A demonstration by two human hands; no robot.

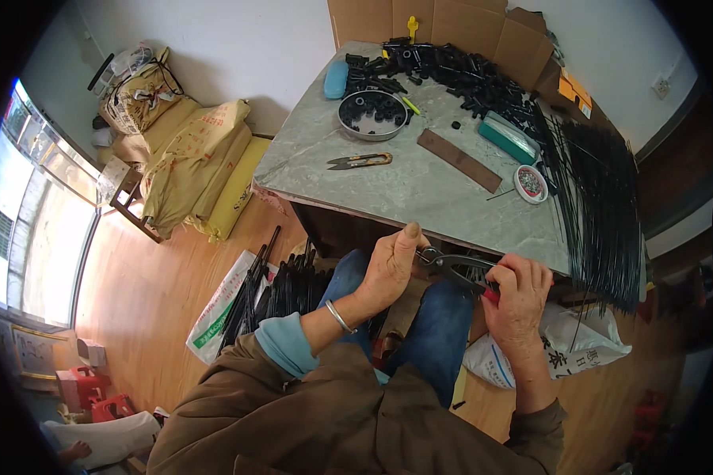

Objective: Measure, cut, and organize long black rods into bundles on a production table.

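Over my lap, just off the near edge of the table (317,178), my right hand (520,301) is closed around the red-gripped handles of dark pliers (455,263). The jaws point left and reach the fingers of my left hand (390,271). That hand is closed with its thumb up, pinching a small dark piece by the jaws; its kind is mostly hidden by the fingers. On the tabletop beyond lie thread snips (360,161), a flat brown bar (459,161) and a round metal bowl (372,136) of small black parts.
A heap of black parts (451,67) lies along the cardboard (451,32) at the back. Long black rods (602,214) hang over the right edge, near a small white tub (531,184). Black rods (289,289) and sacks (194,158) are to the left.
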